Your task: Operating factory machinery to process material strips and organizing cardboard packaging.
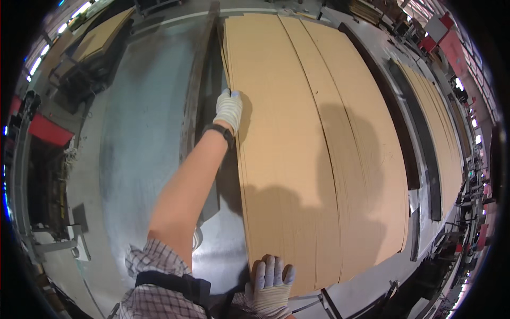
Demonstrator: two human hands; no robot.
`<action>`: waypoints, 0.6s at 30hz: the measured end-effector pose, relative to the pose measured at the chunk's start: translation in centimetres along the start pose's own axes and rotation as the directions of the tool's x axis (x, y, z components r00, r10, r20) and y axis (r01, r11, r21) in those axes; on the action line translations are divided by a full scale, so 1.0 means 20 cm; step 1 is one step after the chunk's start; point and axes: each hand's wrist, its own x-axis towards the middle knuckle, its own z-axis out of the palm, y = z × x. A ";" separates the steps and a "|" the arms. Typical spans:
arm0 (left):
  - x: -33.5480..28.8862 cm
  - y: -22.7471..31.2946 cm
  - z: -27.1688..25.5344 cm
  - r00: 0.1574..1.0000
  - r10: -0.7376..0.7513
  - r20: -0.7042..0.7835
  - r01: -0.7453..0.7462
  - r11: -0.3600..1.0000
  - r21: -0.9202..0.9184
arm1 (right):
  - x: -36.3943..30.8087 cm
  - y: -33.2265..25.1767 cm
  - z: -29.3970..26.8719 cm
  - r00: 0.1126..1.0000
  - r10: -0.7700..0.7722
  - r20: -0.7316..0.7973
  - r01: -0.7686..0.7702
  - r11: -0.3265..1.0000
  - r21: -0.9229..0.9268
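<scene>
A view from above of a person working at a stack of large, thin, light brown boards [297,149] that lies flat and runs from near to far across the middle of the scene. The left hand [229,109], in a white knitted glove with a dark band at the wrist, is stretched out far along the left edge of the top board, its fingers curled over that edge and gripping it. The right hand [271,284], in a grey and white glove, lies at the near end of the same stack, fingers spread flat and open on the top surface; whether the thumb hooks under the edge cannot be seen. The boards are slightly fanned, so that several long edges show as curved lines. To the left lies a grey metal surface [143,138], and a second stack of boards [435,133] lies to the right.
</scene>
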 end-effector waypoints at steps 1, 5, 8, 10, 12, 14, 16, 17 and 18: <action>0.02 0.04 0.02 1.000 0.005 0.000 -0.005 1.000 -0.012 | -0.02 0.00 0.01 0.999 0.004 -0.032 -0.005 0.999 -0.032; 0.13 0.07 0.00 0.991 -0.059 -0.124 0.094 0.950 0.298 | -0.01 -0.03 0.03 1.000 -0.012 0.007 0.012 1.000 -0.013; 0.33 -0.05 -0.16 0.956 0.294 -0.001 -0.291 0.947 0.136 | 0.01 -0.09 0.07 0.998 -0.054 -0.041 0.054 0.998 0.022; 0.11 0.03 0.05 0.975 0.223 -0.011 -0.217 0.956 0.198 | -0.04 0.00 0.04 1.000 -0.006 -0.029 0.005 1.000 -0.022; 0.03 0.09 0.09 0.939 0.324 -0.116 -0.242 0.861 0.446 | -0.03 0.02 0.01 1.000 0.008 0.003 -0.007 0.994 -0.106; -0.05 0.13 0.07 0.898 0.435 -0.069 -0.268 0.663 0.699 | 0.02 0.04 -0.01 0.991 0.036 0.129 -0.030 0.998 -0.047; -0.05 0.06 -0.17 0.471 0.882 0.002 -0.521 0.276 0.808 | 0.01 0.00 -0.05 0.972 -0.020 0.236 -0.002 0.996 0.091; -0.38 0.14 -0.17 0.611 0.788 0.079 -0.723 0.514 0.462 | 0.00 0.05 -0.02 0.970 -0.009 0.241 -0.019 0.994 0.110; -0.61 0.35 -0.28 0.586 0.796 0.155 -0.718 0.421 0.554 | -0.02 0.02 0.01 0.973 -0.018 0.230 -0.009 0.993 0.115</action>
